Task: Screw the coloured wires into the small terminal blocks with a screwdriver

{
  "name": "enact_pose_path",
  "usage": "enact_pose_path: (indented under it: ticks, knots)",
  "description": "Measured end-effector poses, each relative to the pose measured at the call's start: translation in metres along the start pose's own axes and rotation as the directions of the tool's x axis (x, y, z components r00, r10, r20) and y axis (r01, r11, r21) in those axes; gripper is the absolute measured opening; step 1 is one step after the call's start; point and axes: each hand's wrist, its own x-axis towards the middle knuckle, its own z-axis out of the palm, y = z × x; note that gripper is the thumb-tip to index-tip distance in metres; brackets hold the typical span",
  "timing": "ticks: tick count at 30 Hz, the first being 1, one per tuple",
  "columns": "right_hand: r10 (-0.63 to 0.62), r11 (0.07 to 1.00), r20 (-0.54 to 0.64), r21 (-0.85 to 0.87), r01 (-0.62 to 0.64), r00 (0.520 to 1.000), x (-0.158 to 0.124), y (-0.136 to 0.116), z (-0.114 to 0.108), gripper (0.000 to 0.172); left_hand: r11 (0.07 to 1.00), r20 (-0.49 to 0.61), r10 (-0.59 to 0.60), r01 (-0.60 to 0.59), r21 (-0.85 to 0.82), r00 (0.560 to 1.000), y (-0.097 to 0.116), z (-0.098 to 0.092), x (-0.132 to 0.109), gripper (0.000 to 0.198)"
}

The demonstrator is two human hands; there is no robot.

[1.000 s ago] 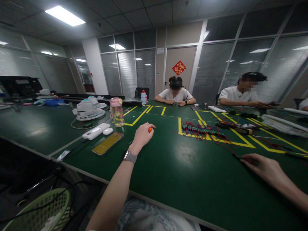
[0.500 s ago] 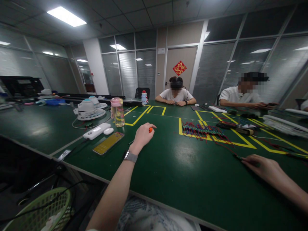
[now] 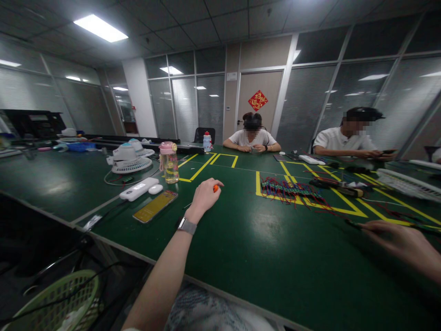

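My left hand (image 3: 206,195) rests on the green table with its fingers closed around an orange-handled screwdriver (image 3: 216,188). Only the orange end and a thin shaft near the wrist show; the fingers hide the rest. At the right, my right hand (image 3: 401,241) pinches a small dark circuit board (image 3: 353,224) with thin red wire running from it. Beyond that hand lies a row of small circuit boards (image 3: 292,189) with tangled red and blue wires, inside yellow tape lines.
A phone (image 3: 155,206), a white power strip (image 3: 139,189) and a pink-lidded bottle (image 3: 169,163) stand left of my left hand. Further left is a small white fan (image 3: 129,158). Two people sit across the table. A green basket (image 3: 77,299) is below the edge.
My right hand has moved right with the small circuit board, away from my left hand. The left hand stays in place with the screwdriver. The view has tipped up slightly.
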Motion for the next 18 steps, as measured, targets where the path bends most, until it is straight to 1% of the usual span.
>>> enact_pose_path:
  ticks: [2,3,4,7,8,9,11,12,15,18]
  knots:
    - [0.093,0.994,-0.153,-0.034,-0.100,0.984,0.012,0.007,-0.009,0.037,1.000,0.004,0.008,-0.008,-0.007,1.000,0.000,0.000,0.000,0.026]
    - [0.137,0.987,-0.226,-0.046,-0.151,0.964,0.021,0.009,-0.011,0.041,1.000,0.002,0.014,-0.014,-0.011,1.000,-0.001,0.001,0.000,0.026]
    - [0.181,0.978,-0.274,-0.055,-0.203,0.944,0.032,0.011,-0.012,0.044,1.000,0.000,0.021,-0.021,-0.015,1.000,-0.001,0.001,0.000,0.026]
    - [0.288,0.934,-0.334,-0.108,-0.340,0.897,0.071,0.014,-0.004,0.047,1.000,0.010,0.022,-0.021,-0.017,1.000,-0.001,0.001,0.000,0.026]
    - [0.315,0.915,-0.334,-0.142,-0.377,0.889,0.083,0.015,0.002,0.046,1.000,0.017,0.016,-0.016,-0.017,1.000,0.000,0.001,0.000,0.026]
    - [0.330,0.902,-0.305,-0.176,-0.393,0.893,0.094,0.016,0.009,0.045,1.000,0.023,0.012,-0.012,-0.017,1.000,0.000,0.000,0.000,0.026]
    - [0.345,0.893,-0.200,-0.232,-0.386,0.917,0.111,0.018,0.025,0.042,1.000,0.022,0.010,-0.010,-0.019,1.000,0.001,0.000,-0.001,0.026]
    - [0.339,0.897,-0.168,-0.240,-0.372,0.926,0.116,0.019,0.033,0.040,1.000,0.019,0.015,-0.015,-0.021,1.000,0.001,0.000,-0.001,0.026]
    - [0.319,0.910,-0.099,-0.245,-0.334,0.943,0.123,0.023,0.052,0.034,0.999,0.005,0.031,-0.031,-0.017,0.999,0.001,-0.001,-0.001,0.025]
    - [0.321,0.914,-0.060,-0.242,-0.326,0.945,0.126,0.025,0.060,0.032,1.000,0.007,0.025,-0.025,0.008,1.000,0.002,-0.001,-0.002,0.025]
